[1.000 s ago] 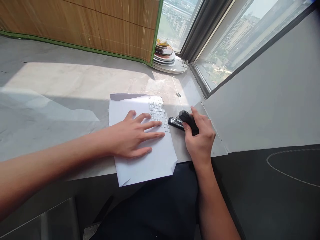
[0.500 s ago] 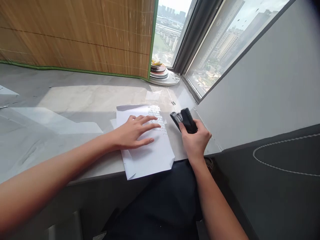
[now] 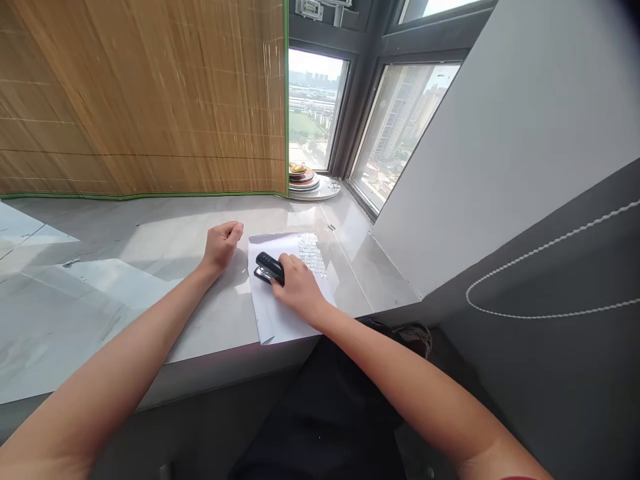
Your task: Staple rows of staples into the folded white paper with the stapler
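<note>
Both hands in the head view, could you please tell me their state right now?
Left hand: closed, beside the paper; any contents are hidden.
Right hand: closed around the black stapler, over the paper.

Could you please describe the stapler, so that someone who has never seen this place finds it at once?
Below the brown blind runs a pale ledge, and on it lies a white sheet of paper. Over this sheet, the right hand grips the stapler; its black body stands out against the white.

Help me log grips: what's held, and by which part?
The right hand holds the black stapler by its rear; the left hand is curled, its inside hidden.
</note>
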The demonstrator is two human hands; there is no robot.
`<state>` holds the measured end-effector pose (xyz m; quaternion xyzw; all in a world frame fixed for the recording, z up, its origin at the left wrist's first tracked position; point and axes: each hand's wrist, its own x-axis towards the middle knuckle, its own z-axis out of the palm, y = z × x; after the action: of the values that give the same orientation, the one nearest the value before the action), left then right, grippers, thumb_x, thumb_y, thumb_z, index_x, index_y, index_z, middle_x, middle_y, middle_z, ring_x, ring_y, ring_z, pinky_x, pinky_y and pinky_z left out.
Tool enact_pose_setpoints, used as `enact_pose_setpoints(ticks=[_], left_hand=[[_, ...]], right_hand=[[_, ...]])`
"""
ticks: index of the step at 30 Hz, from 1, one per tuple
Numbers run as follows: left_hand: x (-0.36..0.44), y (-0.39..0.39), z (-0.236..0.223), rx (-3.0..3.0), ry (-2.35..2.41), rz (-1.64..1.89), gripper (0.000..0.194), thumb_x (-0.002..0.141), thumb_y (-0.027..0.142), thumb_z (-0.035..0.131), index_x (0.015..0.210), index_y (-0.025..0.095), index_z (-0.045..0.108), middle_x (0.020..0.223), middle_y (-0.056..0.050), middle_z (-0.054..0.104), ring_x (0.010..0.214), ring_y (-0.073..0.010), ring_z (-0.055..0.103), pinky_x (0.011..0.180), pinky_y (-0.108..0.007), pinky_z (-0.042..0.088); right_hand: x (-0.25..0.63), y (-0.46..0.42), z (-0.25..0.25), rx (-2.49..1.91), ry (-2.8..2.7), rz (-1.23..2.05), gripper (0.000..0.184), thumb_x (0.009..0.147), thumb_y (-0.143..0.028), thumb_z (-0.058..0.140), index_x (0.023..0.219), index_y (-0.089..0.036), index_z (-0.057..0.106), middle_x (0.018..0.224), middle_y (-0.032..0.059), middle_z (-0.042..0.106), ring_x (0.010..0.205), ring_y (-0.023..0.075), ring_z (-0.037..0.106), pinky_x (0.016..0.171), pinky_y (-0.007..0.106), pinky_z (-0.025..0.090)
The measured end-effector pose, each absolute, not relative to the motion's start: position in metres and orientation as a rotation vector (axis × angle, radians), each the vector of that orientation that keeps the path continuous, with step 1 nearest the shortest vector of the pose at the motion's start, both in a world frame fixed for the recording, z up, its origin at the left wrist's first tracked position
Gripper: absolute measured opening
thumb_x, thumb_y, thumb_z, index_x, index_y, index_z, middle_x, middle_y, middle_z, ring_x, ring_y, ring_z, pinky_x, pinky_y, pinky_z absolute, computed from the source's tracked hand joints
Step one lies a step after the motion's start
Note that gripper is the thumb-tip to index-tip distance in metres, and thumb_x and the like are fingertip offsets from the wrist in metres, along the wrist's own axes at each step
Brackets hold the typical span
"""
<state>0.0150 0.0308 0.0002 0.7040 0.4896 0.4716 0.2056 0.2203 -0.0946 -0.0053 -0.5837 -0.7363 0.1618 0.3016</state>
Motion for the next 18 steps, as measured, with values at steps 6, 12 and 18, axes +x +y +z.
enact_pose_setpoints(ticks=[6, 12, 18], left_hand=[[0.016, 0.029, 0.001, 1.923, 1.341, 1.327, 0.042, 0.095, 0.04, 0.048, 0.061, 0.022, 0.031, 0.062, 0.002, 0.029, 0.061, -0.0139, 0.028, 0.061, -0.032, 0.023], [0.016, 0.035, -0.003, 1.887, 1.319, 1.367, 0.042, 0.093, 0.04, 0.051, 0.061, 0.022, 0.03, 0.062, 0.002, 0.028, 0.061, -0.0135, 0.026, 0.059, -0.031, 0.021], [0.008, 0.046, -0.013, 1.581, 1.205, 1.349, 0.052, 0.09, 0.041, 0.059, 0.054, 0.022, 0.026, 0.055, 0.003, 0.023, 0.054, -0.0119, 0.02, 0.055, -0.032, 0.017]], right_hand=[[0.3, -0.097, -0.007, -1.605, -1.903, 0.383, 0.012, 0.086, -0.024, 0.063, 0.09, -0.023, 0.052, 0.093, 0.002, 0.061, 0.085, 0.0203, 0.055, 0.075, 0.031, 0.04], [0.365, -0.098, 0.017, -1.751, -1.982, 0.567, 0.037, 0.081, -0.048, 0.079, 0.102, -0.023, 0.061, 0.104, 0.0058, 0.067, 0.092, 0.0244, 0.064, 0.075, 0.032, 0.048], [0.403, -0.029, 0.036, -1.654, -2.147, 0.242, 0.045, 0.103, -0.056, 0.051, 0.132, -0.024, 0.061, 0.148, 0.0139, 0.059, 0.137, 0.0317, 0.056, 0.113, 0.047, 0.047]])
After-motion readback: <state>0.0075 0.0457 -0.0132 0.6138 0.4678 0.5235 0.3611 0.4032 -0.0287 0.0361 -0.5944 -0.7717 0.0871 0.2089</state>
